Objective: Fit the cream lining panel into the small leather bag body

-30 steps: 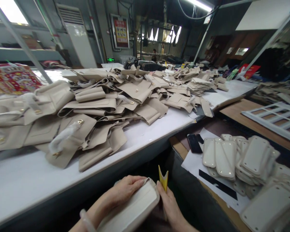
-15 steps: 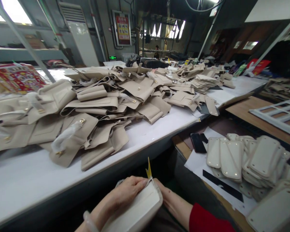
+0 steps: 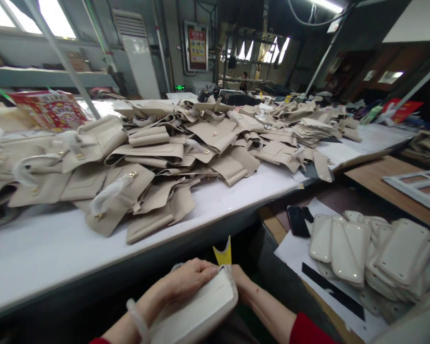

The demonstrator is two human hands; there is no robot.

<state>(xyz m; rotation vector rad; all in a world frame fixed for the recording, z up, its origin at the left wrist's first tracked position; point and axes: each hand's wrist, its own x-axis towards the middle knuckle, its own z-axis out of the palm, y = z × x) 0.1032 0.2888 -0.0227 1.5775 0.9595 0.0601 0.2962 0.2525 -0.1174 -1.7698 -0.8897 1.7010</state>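
An off-white leather bag piece [image 3: 197, 313] with a boxy, rounded end lies tilted at the bottom middle, close to my body. My left hand [image 3: 191, 279] is closed over its upper left edge, fingers bent together along the top. At the bag's far right corner is my right hand [image 3: 237, 276], with its fingers hidden behind the leather; whether they grip it I cannot tell. A yellow strip with a V-shaped notch [image 3: 224, 253] sticks up between the hands at that corner. What holds its lower end is hidden.
Beige leather bag parts [image 3: 157, 157] are heaped along the white table [image 3: 93, 258] ahead. To the right, stacks of off-white rounded panels [image 3: 349, 246] rest beside a black phone [image 3: 297, 221] and a black strip [image 3: 333, 291]. A white lattice frame [image 3: 419, 186] lies farther right.
The yellow strip has turned from nearly edge-on to broad side facing me, showing its notch. Both hands stay at the bag piece. My view has shifted slightly left and up.
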